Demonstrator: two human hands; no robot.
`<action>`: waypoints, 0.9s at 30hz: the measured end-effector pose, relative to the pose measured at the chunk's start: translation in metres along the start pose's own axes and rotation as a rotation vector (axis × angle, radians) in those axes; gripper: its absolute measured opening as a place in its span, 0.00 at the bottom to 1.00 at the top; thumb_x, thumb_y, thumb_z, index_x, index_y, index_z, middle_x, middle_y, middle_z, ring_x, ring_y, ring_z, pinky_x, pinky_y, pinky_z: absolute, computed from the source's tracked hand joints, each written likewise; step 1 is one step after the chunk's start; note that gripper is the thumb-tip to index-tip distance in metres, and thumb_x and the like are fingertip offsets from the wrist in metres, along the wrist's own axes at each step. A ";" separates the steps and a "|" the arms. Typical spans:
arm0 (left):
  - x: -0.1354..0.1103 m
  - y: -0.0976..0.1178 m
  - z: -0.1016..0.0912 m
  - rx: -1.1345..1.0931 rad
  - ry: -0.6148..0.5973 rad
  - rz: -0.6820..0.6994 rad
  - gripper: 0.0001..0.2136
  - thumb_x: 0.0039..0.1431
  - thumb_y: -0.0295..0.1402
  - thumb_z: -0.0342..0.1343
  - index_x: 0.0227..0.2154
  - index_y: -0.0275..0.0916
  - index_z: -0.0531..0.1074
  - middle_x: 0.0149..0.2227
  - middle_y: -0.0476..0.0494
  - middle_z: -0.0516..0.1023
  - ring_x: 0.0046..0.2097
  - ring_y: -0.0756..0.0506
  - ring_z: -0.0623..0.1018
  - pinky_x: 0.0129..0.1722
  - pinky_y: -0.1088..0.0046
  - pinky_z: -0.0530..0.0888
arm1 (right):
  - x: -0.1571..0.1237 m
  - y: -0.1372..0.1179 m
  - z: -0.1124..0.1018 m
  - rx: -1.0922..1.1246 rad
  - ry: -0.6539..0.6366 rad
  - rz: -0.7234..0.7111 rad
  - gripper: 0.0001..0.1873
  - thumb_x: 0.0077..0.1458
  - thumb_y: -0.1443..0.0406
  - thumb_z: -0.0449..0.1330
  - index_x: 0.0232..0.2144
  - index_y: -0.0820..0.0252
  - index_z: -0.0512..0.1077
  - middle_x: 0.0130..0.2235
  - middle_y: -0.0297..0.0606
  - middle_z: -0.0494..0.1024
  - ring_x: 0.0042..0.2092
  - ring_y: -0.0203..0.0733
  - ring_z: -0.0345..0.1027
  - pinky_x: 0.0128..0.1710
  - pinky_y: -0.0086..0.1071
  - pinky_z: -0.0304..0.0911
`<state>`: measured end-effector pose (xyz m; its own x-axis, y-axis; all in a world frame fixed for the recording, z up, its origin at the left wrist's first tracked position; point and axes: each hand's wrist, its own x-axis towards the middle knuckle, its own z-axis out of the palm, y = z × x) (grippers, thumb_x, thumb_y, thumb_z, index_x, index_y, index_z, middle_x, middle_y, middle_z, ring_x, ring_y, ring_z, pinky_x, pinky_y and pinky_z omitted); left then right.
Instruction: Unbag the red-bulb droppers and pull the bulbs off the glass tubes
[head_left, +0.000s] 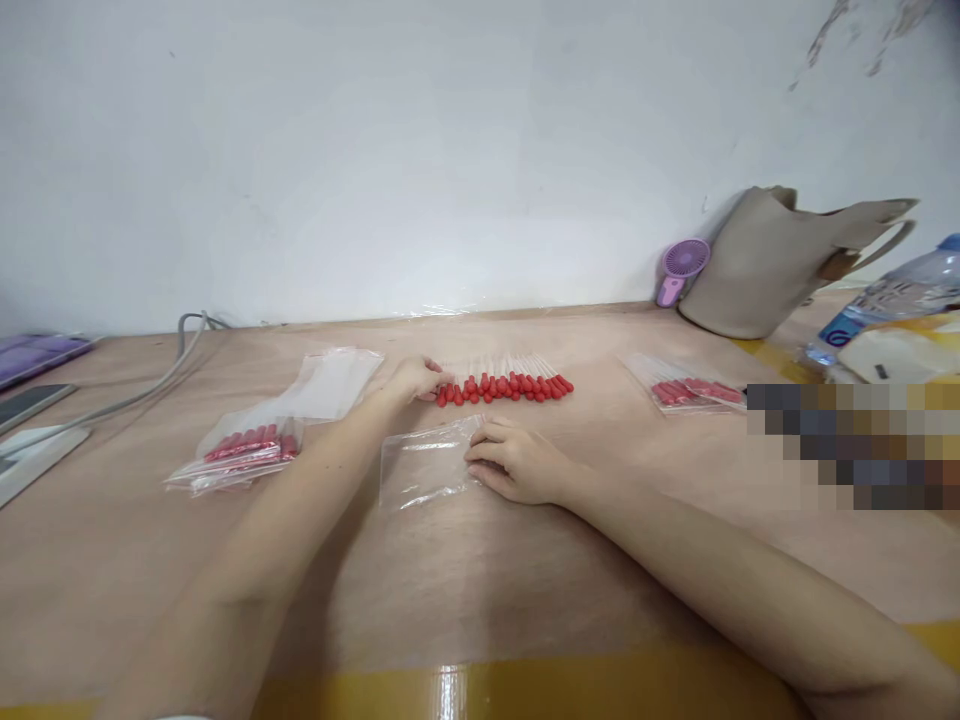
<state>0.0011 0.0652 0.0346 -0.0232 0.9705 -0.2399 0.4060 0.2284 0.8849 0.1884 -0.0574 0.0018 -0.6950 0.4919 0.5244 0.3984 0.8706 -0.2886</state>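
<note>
A row of white sticks with red tips (510,385) lies on the table ahead of me, the red ends pointing toward me. At the row's left end, my left hand (420,379) has its fingers closed on a red-tipped stick, mostly hidden by the fingers. Nearer to me a clear plastic zip bag (424,465) lies flat with nothing in it. My right hand (521,462) is closed on the right end of that bag, thumb and fingers at its edge.
Filled bags of red-tipped sticks (251,445) lie at left, beside a stack of flat clear bags (337,380). Another filled bag (686,385) is at right. Behind it stand a purple fan (684,262), a beige bag (757,265) and a water bottle (885,300). A grey cable (150,385) crosses the left side.
</note>
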 end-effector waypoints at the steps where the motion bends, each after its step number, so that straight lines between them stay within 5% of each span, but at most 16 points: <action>1: -0.001 0.001 0.000 0.032 0.009 0.012 0.13 0.37 0.32 0.67 0.22 0.34 0.67 0.16 0.48 0.70 0.22 0.49 0.74 0.28 0.72 0.72 | 0.000 0.000 0.000 0.004 -0.002 0.000 0.09 0.54 0.67 0.54 0.35 0.62 0.73 0.37 0.42 0.72 0.41 0.39 0.64 0.42 0.33 0.63; 5: -0.008 0.004 0.000 0.163 0.039 0.079 0.09 0.43 0.32 0.63 0.26 0.34 0.69 0.21 0.44 0.74 0.26 0.47 0.75 0.31 0.69 0.73 | 0.000 0.000 -0.001 0.008 -0.005 0.002 0.09 0.54 0.66 0.54 0.35 0.62 0.73 0.38 0.42 0.72 0.41 0.39 0.64 0.43 0.35 0.63; 10: -0.044 -0.006 -0.002 0.320 0.148 0.302 0.10 0.48 0.35 0.58 0.34 0.36 0.72 0.37 0.39 0.75 0.45 0.41 0.73 0.49 0.62 0.66 | 0.000 0.000 -0.001 -0.034 -0.058 0.063 0.13 0.55 0.64 0.54 0.41 0.61 0.71 0.47 0.42 0.71 0.49 0.42 0.63 0.51 0.39 0.58; 15: -0.103 -0.044 -0.002 0.565 -0.100 0.745 0.18 0.60 0.38 0.44 0.49 0.38 0.67 0.54 0.41 0.66 0.56 0.43 0.64 0.57 0.64 0.58 | 0.000 0.003 0.001 -0.092 -0.140 0.083 0.20 0.57 0.62 0.51 0.51 0.62 0.65 0.56 0.47 0.64 0.57 0.45 0.56 0.55 0.43 0.53; 20: -0.113 -0.064 -0.008 0.512 -0.140 0.668 0.21 0.60 0.41 0.43 0.53 0.37 0.62 0.56 0.40 0.63 0.58 0.43 0.62 0.58 0.63 0.57 | -0.001 0.007 -0.001 -0.070 -0.205 0.085 0.25 0.57 0.54 0.50 0.54 0.61 0.62 0.58 0.49 0.59 0.59 0.48 0.51 0.57 0.47 0.49; 24: -0.095 -0.058 -0.010 0.379 -0.033 0.553 0.18 0.53 0.42 0.52 0.43 0.37 0.69 0.43 0.41 0.75 0.42 0.44 0.74 0.44 0.67 0.69 | -0.003 0.007 -0.006 -0.040 -0.203 0.081 0.26 0.55 0.51 0.52 0.52 0.58 0.64 0.57 0.48 0.60 0.59 0.48 0.52 0.56 0.48 0.50; 27: -0.088 -0.050 -0.011 0.452 -0.062 0.444 0.14 0.47 0.43 0.56 0.31 0.37 0.70 0.28 0.47 0.73 0.29 0.48 0.71 0.29 0.73 0.68 | -0.005 0.006 -0.004 -0.019 -0.103 0.062 0.23 0.53 0.53 0.55 0.47 0.58 0.68 0.53 0.47 0.65 0.55 0.47 0.58 0.52 0.45 0.55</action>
<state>-0.0271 -0.0308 0.0157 0.2836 0.9559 0.0767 0.7105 -0.2632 0.6526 0.1964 -0.0549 0.0011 -0.7264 0.5437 0.4203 0.4530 0.8388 -0.3021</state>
